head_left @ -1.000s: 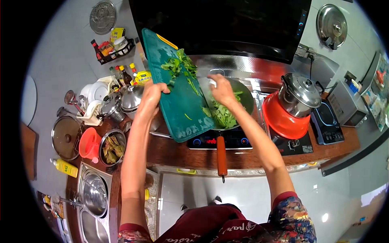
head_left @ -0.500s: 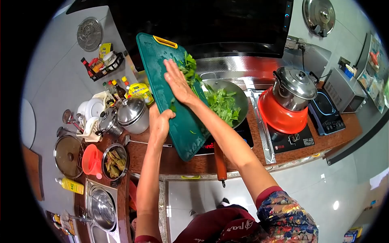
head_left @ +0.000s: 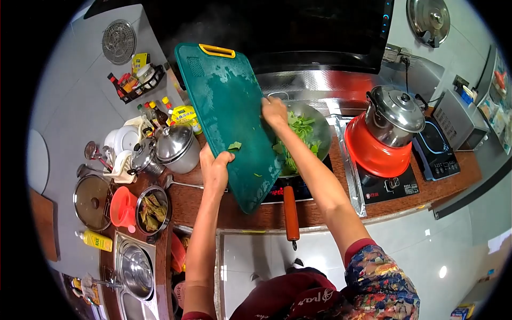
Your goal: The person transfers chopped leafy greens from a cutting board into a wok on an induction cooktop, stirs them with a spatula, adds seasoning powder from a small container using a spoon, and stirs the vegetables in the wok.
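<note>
A green cutting board (head_left: 234, 117) with a yellow handle stands tilted to the left of the wok (head_left: 324, 125). My left hand (head_left: 214, 168) grips its left edge, thumb on the face. A leaf scrap (head_left: 234, 145) sticks to the wet board by that thumb. At the board's right edge, over the wok, is my right hand (head_left: 274, 113) with its fingers curled in; what they hold, if anything, is hidden. Chopped leafy greens (head_left: 303, 128) lie in the wok, partly behind my right forearm. The wok's wooden handle (head_left: 290, 213) points toward me.
A steel pot (head_left: 397, 117) stands on a red basin (head_left: 373, 146) to the right, beside a black induction cooker (head_left: 434, 149). On the left are a lidded pot (head_left: 176, 146), a bowl of brownish leaves (head_left: 153, 209), a red jug (head_left: 124, 207) and a sink (head_left: 136, 269).
My right hand has gone from flat on the board to curled at its right edge. The greens on the board have dropped into the wok. Steam now shows above the board.
</note>
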Available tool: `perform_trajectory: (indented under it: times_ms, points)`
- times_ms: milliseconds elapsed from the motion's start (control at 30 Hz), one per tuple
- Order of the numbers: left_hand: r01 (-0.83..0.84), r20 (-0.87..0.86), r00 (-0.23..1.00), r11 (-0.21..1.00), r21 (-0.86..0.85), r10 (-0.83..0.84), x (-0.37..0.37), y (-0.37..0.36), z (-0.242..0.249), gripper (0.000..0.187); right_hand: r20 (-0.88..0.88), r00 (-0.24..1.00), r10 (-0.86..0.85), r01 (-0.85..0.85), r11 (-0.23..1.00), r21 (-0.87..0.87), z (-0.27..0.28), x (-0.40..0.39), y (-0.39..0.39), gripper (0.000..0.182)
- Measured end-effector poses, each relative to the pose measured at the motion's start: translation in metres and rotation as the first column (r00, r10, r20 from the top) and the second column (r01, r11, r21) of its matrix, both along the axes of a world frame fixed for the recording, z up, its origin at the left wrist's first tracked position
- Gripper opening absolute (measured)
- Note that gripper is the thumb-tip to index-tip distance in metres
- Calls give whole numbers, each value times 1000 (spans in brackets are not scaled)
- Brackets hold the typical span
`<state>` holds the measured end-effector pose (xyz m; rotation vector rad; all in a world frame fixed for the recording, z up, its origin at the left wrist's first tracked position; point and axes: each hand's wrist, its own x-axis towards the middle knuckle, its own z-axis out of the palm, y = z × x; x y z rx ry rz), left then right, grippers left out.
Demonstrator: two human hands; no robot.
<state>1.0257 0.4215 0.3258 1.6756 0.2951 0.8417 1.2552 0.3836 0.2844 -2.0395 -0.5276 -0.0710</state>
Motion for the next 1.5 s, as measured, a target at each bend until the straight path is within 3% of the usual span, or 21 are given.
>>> perform_trajectory:
  times_ms: [33,67,133,200,267,367,433,533,600,667,700,733,833,933,1000,1067,1133,1233,1333,1400,1500]
  points:
    - [1,-15,1000,1000,28,-1,-1,-1,2,28,260,965,-12,-29,987,156,1,3,18,45]
    - [9,0,1000,1000,26,-9,-1,-3,2,29,339,940,42,-154,938,311,20,-7,23,50]
    - [26,29,999,999,23,-27,-1,-9,2,30,355,869,345,-459,832,313,54,-14,24,64]
    - [9,38,999,1000,22,-10,-6,-15,2,31,351,798,489,-597,718,358,63,-6,35,65]
    - [-30,74,997,999,32,28,-11,-23,3,30,351,832,429,-528,805,269,52,12,36,65]
    - [-48,69,997,998,29,46,-17,-17,-4,30,147,960,239,-279,874,397,-32,71,50,58]
    - [-59,70,996,998,25,57,-18,-15,-5,29,-206,975,79,-77,997,19,-29,45,4,52]
    - [-52,86,995,998,-20,53,-10,-15,-5,28,95,995,11,-15,999,44,-45,42,0,49]
    - [-82,97,992,997,10,81,1,-9,-12,29,263,965,22,-129,909,397,-18,-4,6,46]
    - [-131,119,985,990,52,124,14,-7,-17,29,441,790,427,-609,636,474,18,-73,-9,53]
    - [-117,60,992,992,57,113,16,-6,-17,30,523,677,518,-722,605,334,33,-105,-22,53]
    - [-168,226,967,966,198,121,27,5,-33,33,580,545,606,-811,558,179,41,-123,-31,53]
    - [-104,257,961,994,11,98,27,0,-31,34,578,522,628,-764,645,-9,25,-115,-34,54]
    - [-87,213,972,994,-72,101,16,-11,-18,31,596,654,466,-598,801,30,-25,-66,-32,53]
    - [-124,229,964,990,-72,137,10,-11,-15,28,387,845,368,-399,917,0,-71,-25,-41,59]
    - [-153,238,957,986,-62,164,3,-9,-12,26,62,960,272,-243,925,-291,-124,16,-51,58]
    - [-170,245,953,984,-44,175,-1,-5,-6,25,-42,998,52,-63,945,-321,-127,24,-56,55]
    - [-193,256,947,981,-33,195,2,-5,-3,24,52,998,-39,50,973,-224,-82,6,-42,52]
    - [-218,244,946,976,-14,215,4,-9,-4,24,313,931,186,-241,959,147,-20,-15,-10,57]
    - [-227,232,947,974,-10,223,5,-18,-7,23,536,760,368,-543,812,213,19,-36,1,58]
    - [-203,250,947,979,-20,201,3,-22,-14,25,500,734,460,-584,803,118,30,-50,9,60]
